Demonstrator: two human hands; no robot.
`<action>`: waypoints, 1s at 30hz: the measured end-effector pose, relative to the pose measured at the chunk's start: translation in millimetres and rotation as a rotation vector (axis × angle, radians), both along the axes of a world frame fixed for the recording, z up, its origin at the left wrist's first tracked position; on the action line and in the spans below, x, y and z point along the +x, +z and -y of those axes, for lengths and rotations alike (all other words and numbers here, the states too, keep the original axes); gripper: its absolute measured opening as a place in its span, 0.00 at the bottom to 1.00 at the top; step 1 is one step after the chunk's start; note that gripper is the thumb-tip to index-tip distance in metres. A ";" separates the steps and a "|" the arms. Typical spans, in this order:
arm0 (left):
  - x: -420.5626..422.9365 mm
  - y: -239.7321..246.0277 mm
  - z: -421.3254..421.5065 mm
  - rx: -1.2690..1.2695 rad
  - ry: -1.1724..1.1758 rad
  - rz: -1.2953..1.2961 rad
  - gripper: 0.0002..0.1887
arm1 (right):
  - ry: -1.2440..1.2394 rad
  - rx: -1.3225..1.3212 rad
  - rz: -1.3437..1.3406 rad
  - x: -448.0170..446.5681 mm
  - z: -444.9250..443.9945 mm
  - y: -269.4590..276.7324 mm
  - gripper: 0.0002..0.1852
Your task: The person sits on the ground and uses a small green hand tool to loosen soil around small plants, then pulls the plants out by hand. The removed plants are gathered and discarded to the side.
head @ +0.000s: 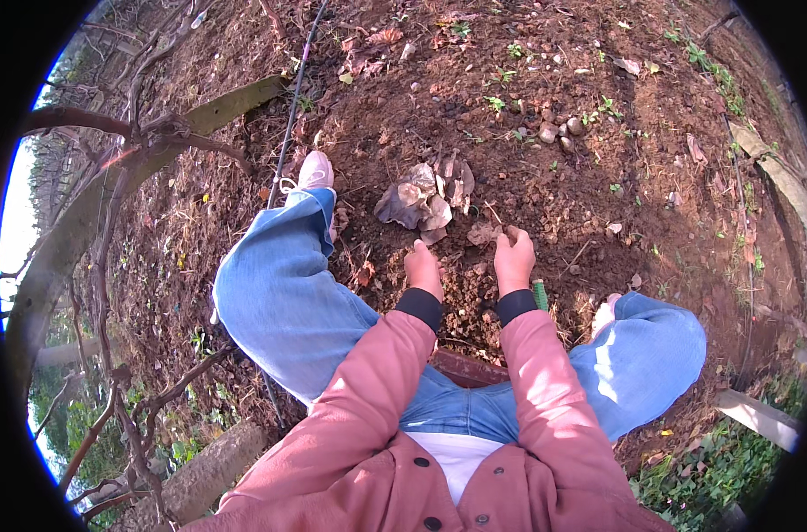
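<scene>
Low over the brown soil, my right hand (515, 261) has its thumb and fingers together at the edge of a crumpled dry leaf (483, 233) and appears to pinch it. My left hand (424, 270) is curled with the thumb uppermost, just below a small heap of dry leaves (418, 201). Whether its fingers hold anything is hidden. Beside my right cuff, a green textured handle (540, 294) sticks out, its other end covered by the sleeve. Crumbly, pebbly soil (471, 299) shows between my wrists.
A dark red edge (468, 370), perhaps a low seat, lies between my legs. A thin dark hose (290, 120) runs past my left shoe (315, 171). Bare woody vines (114, 219) and a post (234, 103) stand at left. Several stones (563, 133) lie ahead.
</scene>
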State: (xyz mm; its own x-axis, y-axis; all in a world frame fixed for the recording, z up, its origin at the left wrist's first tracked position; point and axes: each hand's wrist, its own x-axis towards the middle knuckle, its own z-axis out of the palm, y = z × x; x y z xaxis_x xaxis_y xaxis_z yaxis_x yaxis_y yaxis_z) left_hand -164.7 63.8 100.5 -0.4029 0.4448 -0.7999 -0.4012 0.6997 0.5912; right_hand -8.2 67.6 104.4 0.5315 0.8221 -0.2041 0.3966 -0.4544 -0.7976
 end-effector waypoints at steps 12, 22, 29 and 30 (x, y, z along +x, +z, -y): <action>7.7 82.1 3.9 0.341 -0.145 -0.054 0.20 | -0.353 -0.013 -0.036 33.5 23.0 12.0 0.13; 78.7 253.8 -96.5 0.860 -0.273 -0.141 0.18 | -0.629 0.076 -0.238 57.2 21.1 28.4 0.13; 153.3 249.2 -120.5 0.778 -0.512 -0.287 0.16 | -0.852 0.318 -0.431 113.4 1.2 52.4 0.11; 168.5 246.1 -130.4 0.783 -0.593 -0.327 0.17 | -0.895 0.346 -0.416 132.7 -9.8 56.7 0.11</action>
State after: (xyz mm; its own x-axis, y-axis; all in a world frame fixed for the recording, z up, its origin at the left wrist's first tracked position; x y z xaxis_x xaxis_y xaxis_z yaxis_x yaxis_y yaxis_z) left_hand 3.7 194.2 346.5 -0.0947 0.9913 -0.0917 0.1446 0.1048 0.9839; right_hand 124.5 77.4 161.2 0.9166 0.2113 -0.3392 -0.3080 -0.1674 -0.9365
